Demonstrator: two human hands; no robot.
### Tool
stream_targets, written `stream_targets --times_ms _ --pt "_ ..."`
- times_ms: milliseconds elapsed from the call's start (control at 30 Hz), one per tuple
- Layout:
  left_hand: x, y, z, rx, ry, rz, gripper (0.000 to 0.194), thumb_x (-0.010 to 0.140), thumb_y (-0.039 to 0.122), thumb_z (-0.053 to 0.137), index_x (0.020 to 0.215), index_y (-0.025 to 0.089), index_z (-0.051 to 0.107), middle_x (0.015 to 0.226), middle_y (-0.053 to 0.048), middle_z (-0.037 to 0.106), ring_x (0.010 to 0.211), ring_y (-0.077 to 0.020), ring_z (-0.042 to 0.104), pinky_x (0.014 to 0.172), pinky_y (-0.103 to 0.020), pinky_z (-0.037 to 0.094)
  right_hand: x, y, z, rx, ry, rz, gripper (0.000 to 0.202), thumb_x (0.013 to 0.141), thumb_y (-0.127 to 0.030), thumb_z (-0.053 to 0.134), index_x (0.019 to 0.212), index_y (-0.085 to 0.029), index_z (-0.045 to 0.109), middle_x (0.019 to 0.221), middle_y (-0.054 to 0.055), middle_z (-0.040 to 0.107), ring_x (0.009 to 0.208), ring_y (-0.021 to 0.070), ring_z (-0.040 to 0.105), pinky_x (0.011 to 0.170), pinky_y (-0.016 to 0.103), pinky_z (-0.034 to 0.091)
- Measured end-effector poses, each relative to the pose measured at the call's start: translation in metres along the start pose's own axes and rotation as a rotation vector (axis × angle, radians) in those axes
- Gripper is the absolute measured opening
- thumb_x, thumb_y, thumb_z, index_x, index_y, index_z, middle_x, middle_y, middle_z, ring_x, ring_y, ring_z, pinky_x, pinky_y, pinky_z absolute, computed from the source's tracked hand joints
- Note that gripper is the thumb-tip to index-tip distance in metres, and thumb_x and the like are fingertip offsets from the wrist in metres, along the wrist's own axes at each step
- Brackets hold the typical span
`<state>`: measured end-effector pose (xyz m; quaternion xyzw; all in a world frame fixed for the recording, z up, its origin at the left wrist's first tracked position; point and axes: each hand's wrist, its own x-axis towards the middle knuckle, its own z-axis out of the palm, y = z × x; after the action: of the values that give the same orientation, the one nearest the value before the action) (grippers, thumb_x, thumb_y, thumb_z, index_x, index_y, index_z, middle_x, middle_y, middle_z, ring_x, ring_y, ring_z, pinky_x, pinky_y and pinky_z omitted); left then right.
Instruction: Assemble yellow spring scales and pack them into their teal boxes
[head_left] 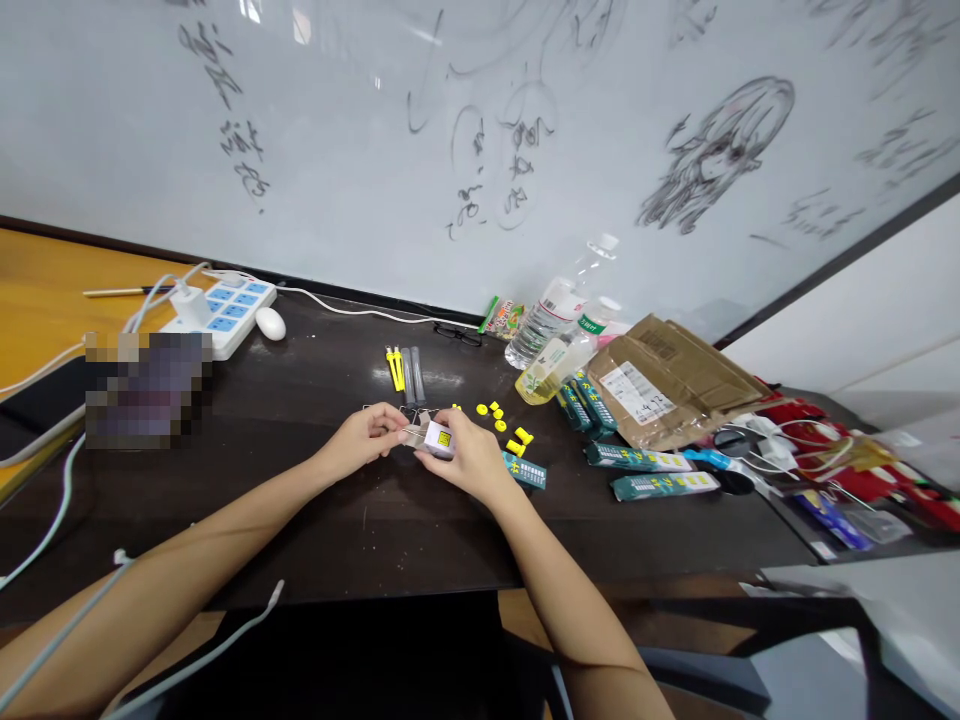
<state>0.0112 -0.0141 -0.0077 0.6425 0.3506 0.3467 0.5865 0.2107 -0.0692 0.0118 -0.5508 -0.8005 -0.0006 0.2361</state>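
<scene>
A small white box (440,440) with a yellow label is gripped by my right hand (476,460), its fingers closed around the sides. At the box's left end my left hand (367,440) is closed in a pinch, with thin pale pieces by its fingertips that are too small to name. Just beyond my hands stand out two yellow parts with metal tips (394,368) and two grey tubes (412,375), lying side by side. Several small yellow pieces (500,426) are scattered right of my right hand. A green printed carton (529,471) lies partly hidden behind that hand.
Green cartons (637,458), a cardboard parcel (649,385) and plastic bottles (546,320) crowd the right. On the left are a power strip (238,300), a white mouse (271,323) and a blurred-out device (150,390). Cables (240,630) cross near my left forearm. A whiteboard (337,150) borders the dark table's back.
</scene>
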Motion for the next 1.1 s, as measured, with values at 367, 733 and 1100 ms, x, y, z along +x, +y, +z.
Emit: stream_targets --times_ms 367,733,1100 --pt "-0.004 0.005 -0.003 0.237 0.073 0.064 0.019 0.075 0.034 0.063 0.078 0.016 0.066 0.06 0.0 0.059 0.051 -0.0105 0.051 0.045 -0.021 0.041 -0.001 -0.001 0.001 -0.019 -0.033 -0.073 0.04 0.08 -0.043 0.062 0.111 -0.021 0.05 0.101 0.006 0.063 0.09 0.0211 0.063 0.068 0.028 0.045" --pt "-0.01 0.001 0.014 0.23 0.066 0.125 0.01 0.072 0.025 0.061 0.066 0.016 0.06 0.063 0.001 0.06 0.059 -0.012 0.053 0.056 -0.023 0.041 -0.002 -0.012 0.011 -0.076 -0.101 -0.15 0.042 0.083 -0.05 0.058 0.113 -0.021 0.053 0.098 0.008 0.061 0.089 0.022 0.062 0.069 0.029 0.046" --pt "-0.001 -0.014 0.006 0.35 0.087 0.203 0.009 0.072 0.023 0.058 0.067 0.017 0.061 0.074 0.0 0.057 0.063 -0.012 0.052 0.061 -0.025 0.043 -0.002 -0.008 0.011 -0.049 -0.173 -0.114 0.056 0.079 -0.049 0.065 0.125 -0.022 0.047 0.11 0.008 0.061 0.098 0.0237 0.062 0.075 0.032 0.049"
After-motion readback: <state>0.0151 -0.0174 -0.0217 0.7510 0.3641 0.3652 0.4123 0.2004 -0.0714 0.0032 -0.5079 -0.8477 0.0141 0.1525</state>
